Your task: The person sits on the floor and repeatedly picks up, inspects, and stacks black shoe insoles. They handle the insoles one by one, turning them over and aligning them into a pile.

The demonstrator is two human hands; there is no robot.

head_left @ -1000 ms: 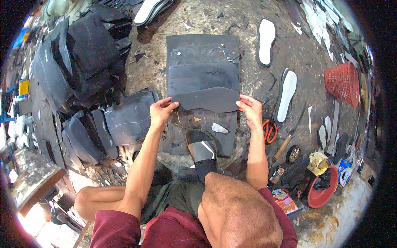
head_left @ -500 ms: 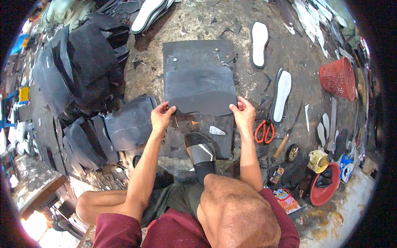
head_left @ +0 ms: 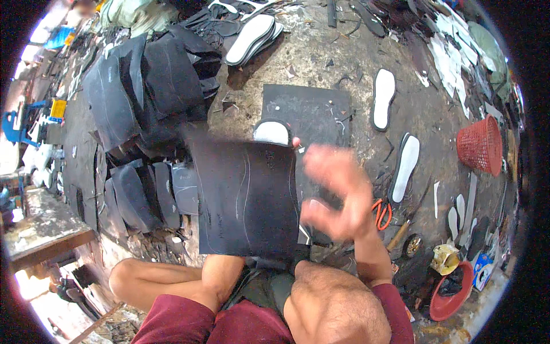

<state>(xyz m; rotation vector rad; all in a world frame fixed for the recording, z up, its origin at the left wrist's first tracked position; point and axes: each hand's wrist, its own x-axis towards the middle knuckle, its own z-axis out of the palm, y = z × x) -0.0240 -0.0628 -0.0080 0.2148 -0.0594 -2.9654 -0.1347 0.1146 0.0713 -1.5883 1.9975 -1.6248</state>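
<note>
A broad black sheet (head_left: 246,200) with pale curved lines drawn on it hangs raised in front of my lap. My left forearm (head_left: 222,274) runs up behind it, so most of my left hand is hidden; one fingertip (head_left: 296,142) shows at the sheet's upper right corner, and the hand seems to grip the sheet from behind. Beside that fingertip, the rounded end of a white shoe insole (head_left: 271,133) with a black edge sticks out above the sheet. My right hand (head_left: 344,192), smeared by motion, is just right of the sheet with thumb and fingers apart, holding nothing.
A flat black piece (head_left: 306,106) lies on the floor ahead. Dark sheets (head_left: 166,80) are heaped at left. White insoles (head_left: 384,98), orange-handled scissors (head_left: 382,215) and a red basket (head_left: 479,146) are at right. Stacked insoles (head_left: 252,37) lie at the far side.
Both hands held a dark curved piece low over the flat sheet before. Now a line-marked sheet is raised nearer, my right hand is off it, and the view has shifted left.
</note>
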